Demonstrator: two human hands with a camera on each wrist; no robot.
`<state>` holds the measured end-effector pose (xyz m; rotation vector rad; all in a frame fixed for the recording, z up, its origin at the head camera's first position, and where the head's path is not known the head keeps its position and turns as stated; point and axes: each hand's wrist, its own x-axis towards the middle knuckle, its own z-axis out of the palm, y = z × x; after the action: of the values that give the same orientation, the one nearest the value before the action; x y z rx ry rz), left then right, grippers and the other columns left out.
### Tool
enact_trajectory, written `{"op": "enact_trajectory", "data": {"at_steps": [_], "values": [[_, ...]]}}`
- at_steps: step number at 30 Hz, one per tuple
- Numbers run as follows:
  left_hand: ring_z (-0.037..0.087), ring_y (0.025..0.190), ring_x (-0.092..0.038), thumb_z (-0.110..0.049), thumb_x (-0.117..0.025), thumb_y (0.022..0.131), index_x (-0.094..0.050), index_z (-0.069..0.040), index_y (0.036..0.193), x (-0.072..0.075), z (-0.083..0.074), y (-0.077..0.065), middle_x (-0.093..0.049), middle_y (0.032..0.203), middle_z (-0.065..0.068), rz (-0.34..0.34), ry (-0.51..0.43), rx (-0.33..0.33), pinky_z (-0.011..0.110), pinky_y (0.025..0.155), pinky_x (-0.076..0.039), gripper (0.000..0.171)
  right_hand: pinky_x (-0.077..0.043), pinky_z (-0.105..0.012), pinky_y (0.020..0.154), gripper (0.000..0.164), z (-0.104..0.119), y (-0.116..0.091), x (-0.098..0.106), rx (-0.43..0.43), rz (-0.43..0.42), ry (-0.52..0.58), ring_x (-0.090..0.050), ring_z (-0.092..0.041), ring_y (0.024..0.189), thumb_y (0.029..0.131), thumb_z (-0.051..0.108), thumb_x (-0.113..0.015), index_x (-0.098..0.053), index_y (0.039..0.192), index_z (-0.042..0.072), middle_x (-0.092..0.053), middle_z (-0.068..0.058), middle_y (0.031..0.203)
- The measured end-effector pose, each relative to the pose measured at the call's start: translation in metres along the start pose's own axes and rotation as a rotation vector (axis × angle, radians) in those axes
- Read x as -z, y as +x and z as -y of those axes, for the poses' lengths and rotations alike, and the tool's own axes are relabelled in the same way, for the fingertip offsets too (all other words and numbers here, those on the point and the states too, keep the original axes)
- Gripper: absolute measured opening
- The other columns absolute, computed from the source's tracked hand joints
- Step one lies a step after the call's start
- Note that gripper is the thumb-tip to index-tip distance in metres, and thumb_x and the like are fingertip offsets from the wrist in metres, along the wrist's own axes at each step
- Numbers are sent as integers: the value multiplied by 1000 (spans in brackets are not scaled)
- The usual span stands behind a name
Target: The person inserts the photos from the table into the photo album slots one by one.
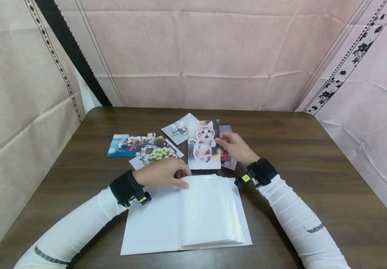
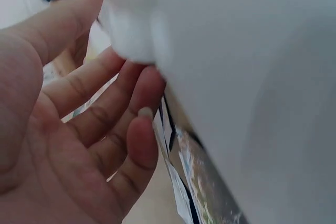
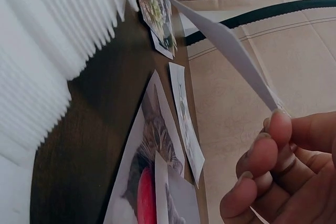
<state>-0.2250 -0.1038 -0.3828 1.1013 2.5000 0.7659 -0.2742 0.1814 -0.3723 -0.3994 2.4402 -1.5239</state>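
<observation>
A white photo album lies spread on the table, a stack of clear sleeve pages on its right side. My left hand is at the top of the album near the spine, thumb and fingers pinching the top edge of a page. Between thumb and fingertips, my right hand grips the right edge of a kitten photo. That photo is raised just beyond the album; the right wrist view catches it nearly edge-on, as a thin white sheet.
Left of the kitten photo lie a succulent photo, a blue-background photo and a pale photo. A cat photo with something pink lies partly beneath the held one. Patterned cloth hangs behind the brown table.
</observation>
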Motion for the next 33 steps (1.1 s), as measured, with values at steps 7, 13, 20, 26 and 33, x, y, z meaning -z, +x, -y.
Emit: {"op": "enact_trajectory", "data": {"at_steps": [7, 13, 20, 26, 33], "values": [[6, 79, -58, -30, -78, 90, -75, -21, 109, -2, -7, -1, -67, 88, -11, -54, 15, 4, 23, 72, -52, 21, -48, -28, 60, 24, -1, 3, -2, 7, 9, -11, -56, -30, 76, 107, 22, -53, -59, 109, -1, -56, -11, 80], [10, 74, -60, -27, -70, 97, -77, -20, 101, 2, 4, 1, -69, 81, -7, -165, -43, 84, 25, 67, -50, 10, -48, -27, 60, 24, 0, 2, -4, 4, 1, -7, -57, -32, 77, 107, 23, -52, -61, 110, 1, -57, -9, 80], [14, 75, -64, -32, -64, 101, -75, -14, 99, 7, 20, 3, -70, 86, 2, -255, -179, 197, 29, 66, -50, 22, -49, -27, 62, 23, -1, 0, -9, -2, 26, 18, -58, -34, 77, 107, 24, -52, -60, 108, 3, -56, -7, 77], [17, 76, -65, -29, -62, 102, -72, -12, 95, 7, 20, 6, -69, 84, 4, -261, -282, 199, 31, 72, -52, 20, -53, -22, 66, 21, 3, -2, -15, 16, 63, 31, -56, -19, 69, 107, 20, -52, -59, 109, 0, -57, -4, 74], [22, 74, -59, -24, -58, 104, -68, -10, 92, 8, 23, 7, -63, 75, 6, -285, -346, 239, 29, 66, -42, 21, -50, -23, 65, 23, 3, -8, -18, 19, 86, 39, -57, -24, 71, 106, 21, -54, -60, 110, 0, -59, -6, 76]]}}
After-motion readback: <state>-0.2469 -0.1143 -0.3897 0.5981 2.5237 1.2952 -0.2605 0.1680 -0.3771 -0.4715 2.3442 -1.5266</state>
